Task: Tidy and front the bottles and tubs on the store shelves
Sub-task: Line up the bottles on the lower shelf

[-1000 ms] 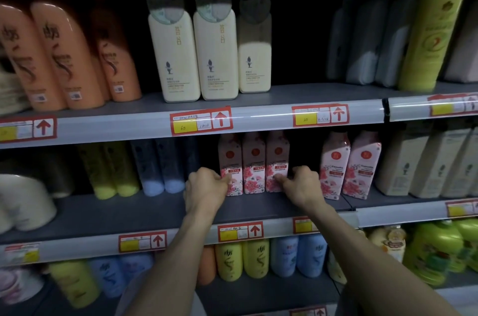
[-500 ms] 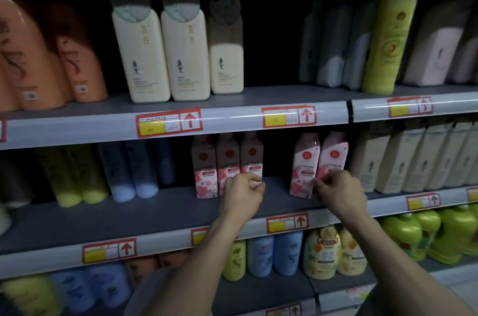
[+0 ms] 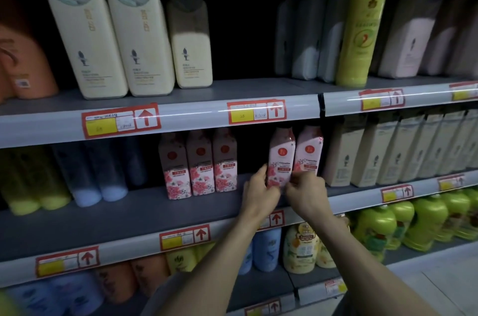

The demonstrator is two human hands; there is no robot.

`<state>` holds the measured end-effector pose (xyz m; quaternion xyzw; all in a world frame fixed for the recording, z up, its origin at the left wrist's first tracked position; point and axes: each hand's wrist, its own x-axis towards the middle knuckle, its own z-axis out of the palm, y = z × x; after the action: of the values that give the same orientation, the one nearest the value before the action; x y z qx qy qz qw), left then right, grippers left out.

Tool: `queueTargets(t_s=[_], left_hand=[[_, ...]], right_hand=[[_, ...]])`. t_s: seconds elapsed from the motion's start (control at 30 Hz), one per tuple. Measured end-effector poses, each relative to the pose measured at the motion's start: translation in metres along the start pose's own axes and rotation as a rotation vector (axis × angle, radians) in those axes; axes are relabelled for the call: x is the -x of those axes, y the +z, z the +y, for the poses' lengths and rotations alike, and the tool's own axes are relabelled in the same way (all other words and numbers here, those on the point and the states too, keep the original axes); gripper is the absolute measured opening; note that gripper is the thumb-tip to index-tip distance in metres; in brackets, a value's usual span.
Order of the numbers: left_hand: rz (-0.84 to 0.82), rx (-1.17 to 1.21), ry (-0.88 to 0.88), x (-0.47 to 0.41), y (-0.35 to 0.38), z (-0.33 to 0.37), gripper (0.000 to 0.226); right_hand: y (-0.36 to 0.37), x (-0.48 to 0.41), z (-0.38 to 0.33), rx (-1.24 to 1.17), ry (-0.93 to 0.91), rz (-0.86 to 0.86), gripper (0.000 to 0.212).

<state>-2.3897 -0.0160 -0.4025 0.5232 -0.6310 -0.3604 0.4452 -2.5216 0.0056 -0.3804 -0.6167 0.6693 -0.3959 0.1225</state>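
Step in hand: fronting the pink floral bottle (image 3: 282, 157) on the middle shelf (image 3: 116, 220).

Both hands are on it. Left hand (image 3: 260, 192) wraps its left edge. Right hand (image 3: 307, 192) has fingers curled at its lower right corner, which looks like a pinch. The hands are close together, nearly touching below the label.

The bottle is upright with its label roughly forward. Its base is hidden behind the hands, so I can't tell if it's lifted or seated.

Twin bottle (image 3: 310, 151) stands just right of it, touching or nearly so. Left of it, across a dark gap, is a trio of matching bottles (image 3: 200, 164) in a tight row. Beige cartons (image 3: 362, 155) are further right of it, past the twin.

My read: this facing is partway done. The next move calls for squaring the label to the front and seating the bottle flush beside the twin. After that, probably close the gap toward the trio. Risk: a twist nudges the twin out of line.
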Motion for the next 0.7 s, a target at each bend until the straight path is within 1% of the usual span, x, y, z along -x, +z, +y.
queueTargets(t_s=[0.07, 0.13, 0.23, 0.37, 0.53, 0.63, 0.7], left_hand=[[-0.008, -0.005, 0.038, 0.009, -0.006, 0.002, 0.057], [0.009, -0.036, 0.066, 0.025, -0.016, 0.007, 0.062], [0.053, -0.112, 0.093, 0.047, -0.035, 0.009, 0.049], [0.075, -0.175, 0.074, 0.061, -0.076, 0.006, 0.034], [0.182, -0.277, 0.054, 0.083, -0.136, -0.004, 0.025], [0.268, -0.333, 0.044, 0.097, -0.167, -0.017, 0.026], [0.317, -0.319, 0.011, 0.103, -0.186, -0.024, 0.028]], right_hand=[[0.003, 0.002, -0.003, 0.009, -0.002, 0.007, 0.021], [0.006, 0.006, -0.006, 0.014, -0.008, 0.009, 0.021], [0.013, 0.014, -0.013, 0.062, -0.087, -0.002, 0.02], [0.028, 0.026, -0.031, 0.033, -0.185, -0.06, 0.019], [0.055, 0.046, -0.071, 0.012, -0.344, -0.131, 0.024], [0.077, 0.056, -0.096, -0.019, -0.379, -0.18, 0.026], [0.091, 0.061, -0.112, -0.052, -0.381, -0.217, 0.027]])
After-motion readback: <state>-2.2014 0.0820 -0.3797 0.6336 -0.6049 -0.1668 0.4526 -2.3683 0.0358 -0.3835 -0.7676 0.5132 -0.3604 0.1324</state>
